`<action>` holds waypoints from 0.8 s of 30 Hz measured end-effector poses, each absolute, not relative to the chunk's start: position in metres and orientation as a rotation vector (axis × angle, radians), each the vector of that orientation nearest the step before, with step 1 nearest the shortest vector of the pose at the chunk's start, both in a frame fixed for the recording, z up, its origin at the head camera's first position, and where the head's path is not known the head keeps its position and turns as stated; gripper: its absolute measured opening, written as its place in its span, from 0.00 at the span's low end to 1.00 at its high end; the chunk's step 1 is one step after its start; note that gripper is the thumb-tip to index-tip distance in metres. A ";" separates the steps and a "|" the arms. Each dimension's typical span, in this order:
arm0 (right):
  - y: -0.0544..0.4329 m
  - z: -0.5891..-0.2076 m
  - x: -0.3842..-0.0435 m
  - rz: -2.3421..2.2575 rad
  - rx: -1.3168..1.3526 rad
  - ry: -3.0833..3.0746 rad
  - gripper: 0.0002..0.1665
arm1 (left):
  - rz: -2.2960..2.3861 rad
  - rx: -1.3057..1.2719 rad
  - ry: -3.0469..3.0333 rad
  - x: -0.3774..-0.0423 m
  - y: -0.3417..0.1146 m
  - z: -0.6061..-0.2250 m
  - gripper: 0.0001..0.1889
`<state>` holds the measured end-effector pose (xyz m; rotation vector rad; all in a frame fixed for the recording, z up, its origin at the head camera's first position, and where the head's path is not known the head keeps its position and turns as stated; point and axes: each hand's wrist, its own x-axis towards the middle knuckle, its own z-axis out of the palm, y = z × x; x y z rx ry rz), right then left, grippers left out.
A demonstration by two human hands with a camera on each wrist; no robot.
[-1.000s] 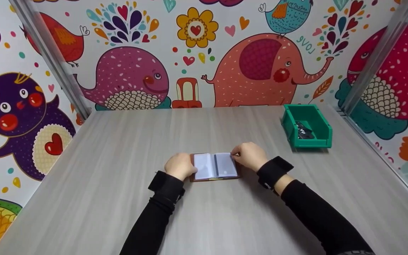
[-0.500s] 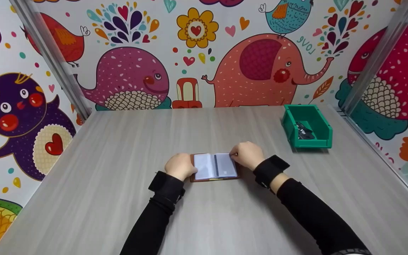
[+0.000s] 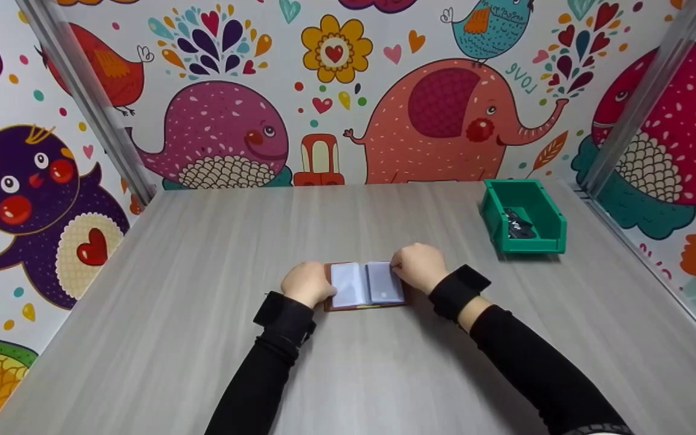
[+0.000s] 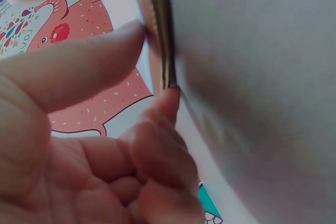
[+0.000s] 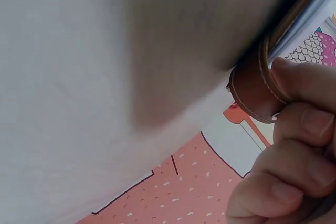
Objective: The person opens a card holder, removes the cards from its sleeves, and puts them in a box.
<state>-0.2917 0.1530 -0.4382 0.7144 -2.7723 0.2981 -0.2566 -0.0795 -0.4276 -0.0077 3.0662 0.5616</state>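
A brown leather card holder (image 3: 348, 285) lies spread on the table in the head view, its pale plastic sleeves facing up. At its left side my left hand (image 3: 309, 283) pinches the cover, thumb over the sleeves; the left wrist view shows the stitched edge (image 4: 167, 51) between thumb and fingertips. My right hand (image 3: 420, 267) grips the upper right corner with curled fingers. Seen from the right wrist, the thumb (image 5: 286, 80) presses beside a bent brown leather flap (image 5: 254, 85), the other fingers folded below. The outer part of the right cover is hidden behind this hand.
A green bin (image 3: 532, 244) stands at the back right of the table, with black cards (image 3: 518, 225) marked in white inside. Printed walls with metal posts (image 3: 91, 109) enclose the wood-grain table (image 3: 203, 241) at the back and sides.
My right hand has shifted slightly left, and the right edge of the card holder has moved a little inward with it. The left hand has stayed in place.
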 end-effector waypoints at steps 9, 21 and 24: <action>0.151 -0.439 -0.291 0.288 0.762 -2.739 0.06 | 0.570 -0.011 3.063 -0.256 -0.079 -0.428 0.15; 0.146 -0.435 -0.291 0.377 0.762 -2.856 0.04 | 0.558 -0.019 3.061 -0.256 -0.080 -0.427 0.16; 0.143 -0.434 -0.290 0.412 0.758 -2.885 0.06 | 0.556 -0.018 3.060 -0.256 -0.080 -0.428 0.17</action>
